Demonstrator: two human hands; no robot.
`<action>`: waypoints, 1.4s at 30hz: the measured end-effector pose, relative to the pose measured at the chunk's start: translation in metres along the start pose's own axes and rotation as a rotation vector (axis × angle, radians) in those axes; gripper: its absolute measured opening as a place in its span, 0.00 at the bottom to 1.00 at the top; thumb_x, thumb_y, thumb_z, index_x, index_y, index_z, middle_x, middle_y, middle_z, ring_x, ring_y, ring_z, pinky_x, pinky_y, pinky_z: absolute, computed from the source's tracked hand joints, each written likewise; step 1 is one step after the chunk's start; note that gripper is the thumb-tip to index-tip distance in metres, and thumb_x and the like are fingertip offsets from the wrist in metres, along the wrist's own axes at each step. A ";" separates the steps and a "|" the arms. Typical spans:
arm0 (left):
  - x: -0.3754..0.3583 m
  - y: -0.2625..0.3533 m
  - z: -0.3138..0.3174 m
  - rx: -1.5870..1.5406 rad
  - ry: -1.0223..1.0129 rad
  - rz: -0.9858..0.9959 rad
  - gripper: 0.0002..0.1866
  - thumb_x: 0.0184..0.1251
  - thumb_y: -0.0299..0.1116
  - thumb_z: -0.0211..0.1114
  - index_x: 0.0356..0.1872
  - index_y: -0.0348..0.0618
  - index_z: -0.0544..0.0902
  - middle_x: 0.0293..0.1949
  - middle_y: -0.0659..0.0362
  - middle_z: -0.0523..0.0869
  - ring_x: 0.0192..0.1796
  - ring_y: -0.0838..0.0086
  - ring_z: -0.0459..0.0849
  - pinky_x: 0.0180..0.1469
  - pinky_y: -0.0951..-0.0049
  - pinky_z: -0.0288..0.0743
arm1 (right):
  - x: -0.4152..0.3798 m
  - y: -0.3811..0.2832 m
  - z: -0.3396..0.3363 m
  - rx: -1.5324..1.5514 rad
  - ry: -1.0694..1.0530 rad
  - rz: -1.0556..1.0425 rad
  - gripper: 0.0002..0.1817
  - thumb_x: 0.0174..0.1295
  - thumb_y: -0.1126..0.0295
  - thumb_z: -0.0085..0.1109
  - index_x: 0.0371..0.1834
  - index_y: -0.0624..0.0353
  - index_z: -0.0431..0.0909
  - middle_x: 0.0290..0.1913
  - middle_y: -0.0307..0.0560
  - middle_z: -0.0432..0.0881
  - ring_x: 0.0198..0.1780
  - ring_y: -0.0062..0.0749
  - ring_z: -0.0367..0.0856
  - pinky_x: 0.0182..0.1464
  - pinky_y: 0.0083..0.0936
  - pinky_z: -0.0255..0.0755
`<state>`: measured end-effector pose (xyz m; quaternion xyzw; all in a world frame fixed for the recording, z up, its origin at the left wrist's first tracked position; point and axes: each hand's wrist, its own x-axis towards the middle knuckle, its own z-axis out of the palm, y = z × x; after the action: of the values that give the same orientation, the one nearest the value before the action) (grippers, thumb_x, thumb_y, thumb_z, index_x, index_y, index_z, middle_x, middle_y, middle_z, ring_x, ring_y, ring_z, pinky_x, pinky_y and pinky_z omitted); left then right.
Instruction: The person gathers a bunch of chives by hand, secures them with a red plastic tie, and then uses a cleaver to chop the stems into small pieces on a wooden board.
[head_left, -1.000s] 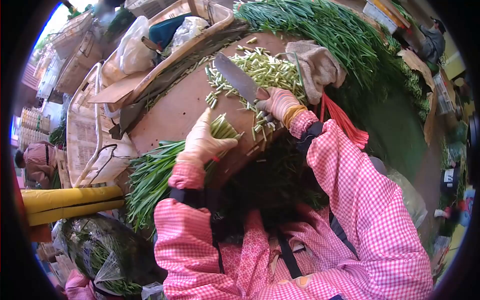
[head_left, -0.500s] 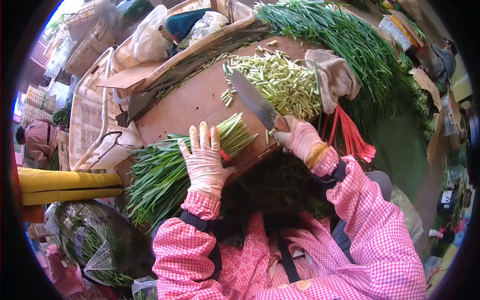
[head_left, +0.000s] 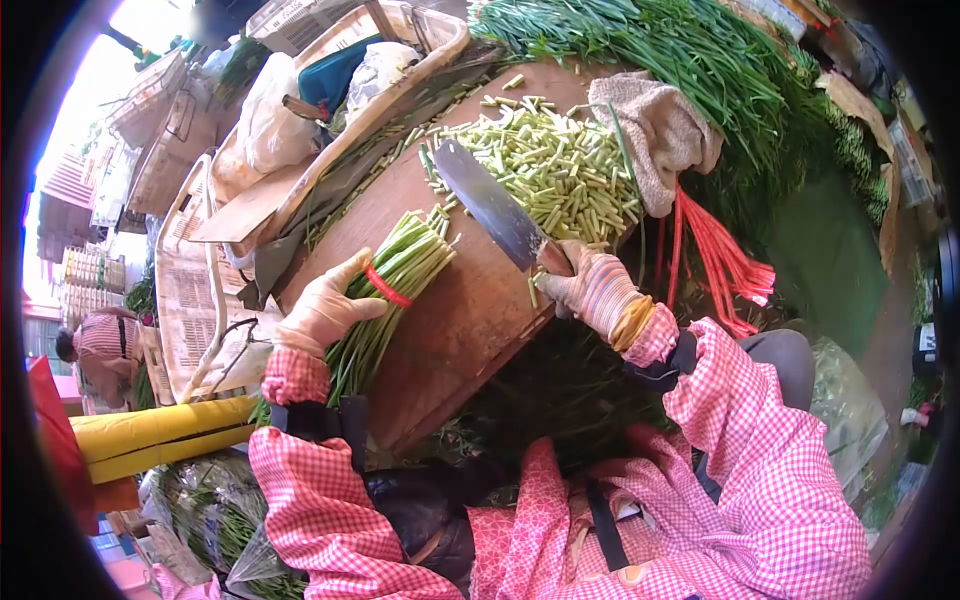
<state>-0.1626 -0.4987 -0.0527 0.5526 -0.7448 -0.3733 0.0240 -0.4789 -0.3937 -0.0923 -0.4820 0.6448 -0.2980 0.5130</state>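
My left hand (head_left: 325, 305), in a pale glove, is closed around a bunch of long leafy green stalks (head_left: 405, 255), just beside the red band (head_left: 388, 287) that circles it. The trimmed ends point up and right over the brown board (head_left: 440, 340); the leafy end runs down behind my forearm. In my right hand (head_left: 595, 290), gloved with striped bands showing, is the wooden handle of a broad-bladed knife (head_left: 490, 205). Its blade points up and left, apart from the bunch, in front of a heap of short cut stalk pieces (head_left: 560, 165).
A grey-beige cloth (head_left: 655, 135) lies at the board's right edge, with red ties (head_left: 715, 260) hanging below. Behind is a large pile of leafy greens (head_left: 660, 60). Plastic baskets (head_left: 185, 310) stand left, near a yellow roll (head_left: 165, 435). Another person (head_left: 105, 345) bends at far left.
My left hand has gone from lying spread on top of the bunch to gripping its side. The bunch has shifted left and turned more upright. The knife stays raised in my right hand.
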 end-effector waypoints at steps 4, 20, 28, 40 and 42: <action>-0.015 0.026 0.042 0.483 0.190 0.129 0.53 0.39 0.46 0.74 0.67 0.34 0.57 0.64 0.46 0.67 0.67 0.56 0.64 0.68 0.58 0.55 | 0.002 0.004 0.014 -0.014 0.098 -0.108 0.30 0.55 0.57 0.59 0.58 0.61 0.68 0.39 0.59 0.81 0.39 0.45 0.82 0.44 0.34 0.74; -0.051 0.045 0.113 0.529 0.511 0.095 0.63 0.28 0.49 0.79 0.69 0.39 0.51 0.68 0.46 0.60 0.71 0.53 0.55 0.71 0.49 0.42 | 0.002 0.001 -0.006 0.094 -0.050 0.073 0.21 0.55 0.57 0.60 0.44 0.63 0.75 0.26 0.49 0.79 0.22 0.26 0.79 0.25 0.25 0.72; -0.063 0.008 0.085 0.407 0.420 0.021 0.64 0.19 0.51 0.80 0.66 0.39 0.56 0.50 0.49 0.74 0.54 0.52 0.73 0.59 0.52 0.61 | -0.003 0.002 -0.016 -0.939 0.650 -0.519 0.15 0.58 0.53 0.54 0.32 0.53 0.75 0.28 0.48 0.80 0.35 0.43 0.81 0.37 0.35 0.74; -0.071 0.026 0.072 0.315 0.527 -0.066 0.63 0.20 0.44 0.81 0.67 0.34 0.57 0.41 0.49 0.74 0.43 0.56 0.77 0.46 0.64 0.73 | -0.005 0.007 0.166 0.990 -0.096 -0.059 0.39 0.49 0.56 0.71 0.60 0.65 0.67 0.55 0.50 0.76 0.58 0.34 0.71 0.62 0.28 0.63; -0.086 0.049 0.055 0.314 0.550 -0.031 0.61 0.21 0.43 0.81 0.66 0.34 0.59 0.40 0.50 0.74 0.42 0.56 0.77 0.46 0.63 0.73 | -0.009 -0.018 0.147 1.090 -0.253 -0.075 0.41 0.47 0.56 0.72 0.62 0.66 0.64 0.57 0.51 0.74 0.59 0.34 0.69 0.63 0.29 0.61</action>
<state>-0.1937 -0.3921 -0.0316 0.6410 -0.7504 -0.0907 0.1333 -0.3343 -0.3751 -0.1167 -0.2018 0.3133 -0.5460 0.7503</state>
